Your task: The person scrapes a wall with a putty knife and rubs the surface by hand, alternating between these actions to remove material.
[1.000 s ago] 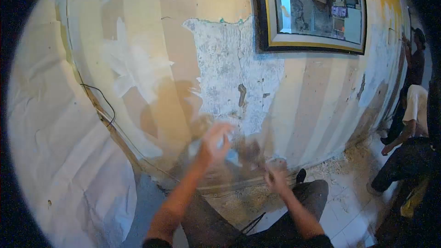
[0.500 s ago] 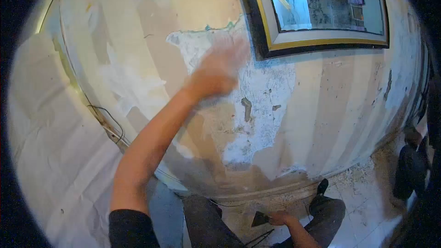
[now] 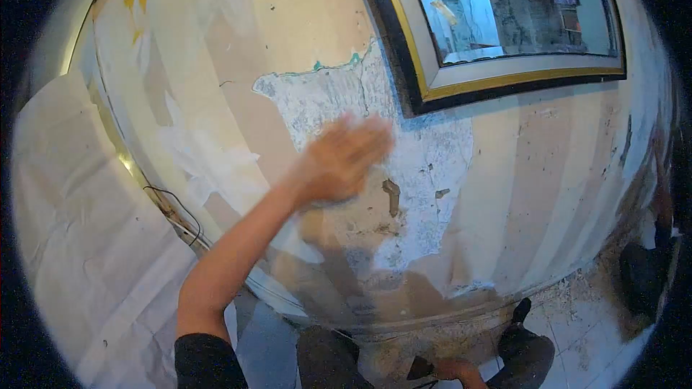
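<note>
My left hand (image 3: 346, 158), slightly blurred, lies against the wall over a patch of bare plaster (image 3: 418, 151) with its fingers stretched out and nothing in it. Chipped greenish edges run along the top of the patch, and brown holes show below and right of the hand. Low in the view, my right hand (image 3: 453, 369) is wrapped round a dark scraper (image 3: 419, 368), whose flat blade points left, near my knees.
A framed mirror (image 3: 526, 75) hangs at the upper right. Pale sheeting (image 3: 94, 245) covers the left side, beside a loose black cable (image 3: 189, 209). Debris (image 3: 569, 295) lies on the tiled floor along the wall. A dark object (image 3: 644, 277) is at the far right.
My left hand has moved down the wall, off the upper part of the bare patch. The view has shifted slightly, and my right hand with the scraper sits lower in it.
</note>
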Motion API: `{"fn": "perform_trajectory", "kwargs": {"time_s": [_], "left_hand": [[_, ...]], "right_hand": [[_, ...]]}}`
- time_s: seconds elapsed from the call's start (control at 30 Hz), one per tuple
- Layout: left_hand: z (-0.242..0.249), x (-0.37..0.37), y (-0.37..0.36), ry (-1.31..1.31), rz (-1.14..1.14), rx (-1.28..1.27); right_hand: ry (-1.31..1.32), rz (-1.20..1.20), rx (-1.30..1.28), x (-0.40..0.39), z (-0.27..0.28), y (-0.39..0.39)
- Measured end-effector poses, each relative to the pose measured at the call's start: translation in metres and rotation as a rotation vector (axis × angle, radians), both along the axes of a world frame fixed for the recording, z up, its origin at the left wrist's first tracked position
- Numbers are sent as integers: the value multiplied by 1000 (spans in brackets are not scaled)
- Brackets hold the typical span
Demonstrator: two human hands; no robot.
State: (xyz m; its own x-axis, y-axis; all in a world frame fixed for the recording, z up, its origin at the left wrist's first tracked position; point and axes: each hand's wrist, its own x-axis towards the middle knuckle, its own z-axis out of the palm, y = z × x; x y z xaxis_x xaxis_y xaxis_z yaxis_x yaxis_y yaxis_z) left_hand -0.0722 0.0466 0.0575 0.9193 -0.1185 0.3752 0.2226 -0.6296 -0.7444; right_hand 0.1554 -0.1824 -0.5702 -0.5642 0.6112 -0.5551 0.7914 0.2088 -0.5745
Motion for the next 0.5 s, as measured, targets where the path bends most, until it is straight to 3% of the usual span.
{"fn": "perform_trajectory", "kwargs": {"time_s": [0.13,0.5], "left_hand": [[60,-26,-4,-168,153,152],[91,-48,-9,-170,284,286]], "right_hand": [[43,-179,58,-2,57,-6],[-35,-271,141,-6,102,-19]]}}
